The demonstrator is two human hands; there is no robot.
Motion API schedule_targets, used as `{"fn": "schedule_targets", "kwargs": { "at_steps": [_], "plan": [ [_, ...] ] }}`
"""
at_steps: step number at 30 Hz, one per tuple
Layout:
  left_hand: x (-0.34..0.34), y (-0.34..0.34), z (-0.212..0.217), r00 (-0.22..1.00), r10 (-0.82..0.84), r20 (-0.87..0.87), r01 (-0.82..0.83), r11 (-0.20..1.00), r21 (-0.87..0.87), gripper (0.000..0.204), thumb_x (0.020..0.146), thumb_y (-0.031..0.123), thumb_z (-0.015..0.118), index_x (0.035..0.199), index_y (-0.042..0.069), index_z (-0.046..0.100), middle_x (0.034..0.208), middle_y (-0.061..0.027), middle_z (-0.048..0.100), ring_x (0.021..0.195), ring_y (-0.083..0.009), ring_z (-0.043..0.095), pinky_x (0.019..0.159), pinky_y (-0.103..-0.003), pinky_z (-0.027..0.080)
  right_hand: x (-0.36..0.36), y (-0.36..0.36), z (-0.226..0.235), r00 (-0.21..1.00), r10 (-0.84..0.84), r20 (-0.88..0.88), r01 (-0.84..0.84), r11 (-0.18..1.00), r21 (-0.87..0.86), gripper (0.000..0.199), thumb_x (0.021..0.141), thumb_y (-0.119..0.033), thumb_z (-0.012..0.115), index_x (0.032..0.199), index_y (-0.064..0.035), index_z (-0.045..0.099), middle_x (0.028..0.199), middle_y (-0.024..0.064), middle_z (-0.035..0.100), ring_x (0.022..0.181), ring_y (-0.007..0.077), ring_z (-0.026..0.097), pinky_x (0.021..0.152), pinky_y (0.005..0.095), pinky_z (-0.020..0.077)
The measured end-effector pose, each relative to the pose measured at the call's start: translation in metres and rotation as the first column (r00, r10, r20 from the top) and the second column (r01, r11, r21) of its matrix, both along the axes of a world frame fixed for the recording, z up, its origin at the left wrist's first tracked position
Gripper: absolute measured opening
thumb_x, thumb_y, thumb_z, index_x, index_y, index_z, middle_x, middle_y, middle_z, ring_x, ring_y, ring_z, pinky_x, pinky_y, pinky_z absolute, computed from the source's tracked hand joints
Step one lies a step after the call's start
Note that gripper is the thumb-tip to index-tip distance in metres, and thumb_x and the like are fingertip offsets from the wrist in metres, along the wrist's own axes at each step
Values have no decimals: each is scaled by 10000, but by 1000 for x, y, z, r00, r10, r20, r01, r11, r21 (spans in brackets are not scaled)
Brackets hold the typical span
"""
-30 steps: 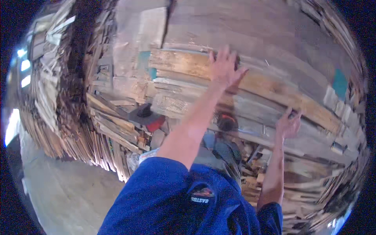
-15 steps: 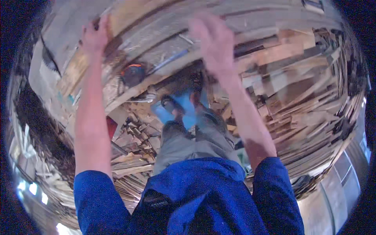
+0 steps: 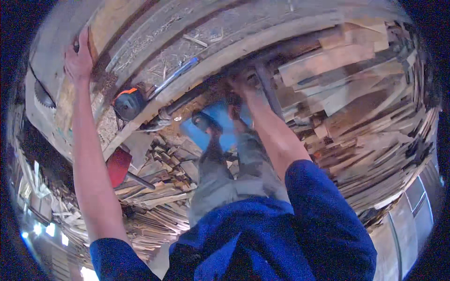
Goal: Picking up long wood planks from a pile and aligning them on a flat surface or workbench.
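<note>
At the upper left my left hand [image 3: 78,58] lies against the edge of a long wooden plank [image 3: 101,30], its fingers apart. A small dark spot shows between two of its fingers; I cannot make out what it is. My right hand [image 3: 241,85] reaches down into shadow beside a long wooden beam [image 3: 208,58], above my feet. Blur and darkness hide its fingers, and a dark upright bar [image 3: 268,86] stands just right of it. Between my arms a black and orange tape measure [image 3: 129,105] sits near a blue pen-like stick [image 3: 180,72].
A toothed round saw blade [image 3: 43,96] stands up from the grey tabletop [image 3: 51,61] at far left. A red piece [image 3: 118,166] is beside my left forearm. Stacked wood strips [image 3: 365,154] fill the right side. Wood scraps [image 3: 171,161] lie left of my legs; a blue mat [image 3: 199,136] is underfoot.
My right hand has dropped from above the wooden beams into the shadow near my feet. My left hand has shifted left in view, still at the plank; the whole view has turned somewhat.
</note>
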State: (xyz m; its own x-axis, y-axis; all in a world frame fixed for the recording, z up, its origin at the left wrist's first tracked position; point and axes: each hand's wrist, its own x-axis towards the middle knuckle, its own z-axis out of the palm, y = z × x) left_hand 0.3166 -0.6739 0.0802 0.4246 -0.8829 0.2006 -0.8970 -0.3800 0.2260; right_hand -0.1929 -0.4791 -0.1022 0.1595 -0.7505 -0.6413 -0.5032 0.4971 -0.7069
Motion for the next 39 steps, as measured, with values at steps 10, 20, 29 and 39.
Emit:
{"fn": "schedule_targets", "kwargs": {
  "at_steps": [10, 20, 29, 39],
  "plan": [
    [-18, 9, 18, 998, 36, -61, -38, 999, -36, 681, 892, 540, 589, 1367, 57, 529, 1229, -252, 625, 1151, -367, 606, 992, -432, 457, 26, -86, -65, 790, 265, -554, -329, 944, -17, 455, 932, -322, 637, 1281, -45, 540, 1278, 116, 565, 1171, 208, 519, 1025, 375, 420],
    [-56, 6, 42, 995, 42, -88, -56, 984, -168, 642, 891, 538, 592, 1229, -8, 592, 1123, -270, 648, 1071, -427, 610, 911, -457, 481, 18, -90, -64, 728, 379, -571, -435, 899, 43, 345, 937, -276, 643, 1193, -47, 613, 1212, 96, 613, 1115, 185, 564, 979, 362, 459],
    [-72, 7, 74, 989, 49, -138, -65, 992, -112, 590, 874, 519, 620, 1140, -8, 606, 1052, -254, 645, 1023, -451, 581, 927, -488, 443, 60, -39, 94, 623, 677, 392, -752, 656, 62, 255, 941, -234, 649, 1114, -49, 678, 1153, 78, 657, 1065, 164, 605, 937, 350, 493],
    [-57, 16, 56, 985, 155, -75, -153, 988, 29, 758, 810, 743, 524, 1264, 143, 618, 1326, -148, 573, 1288, -301, 499, 1118, -553, 279, 89, -254, 311, 938, 71, -339, -302, 649, -699, 371, 956, -226, 602, 1275, -38, 598, 1235, 133, 626, 1204, 268, 544, 1038, 397, 401]
  ]
}}
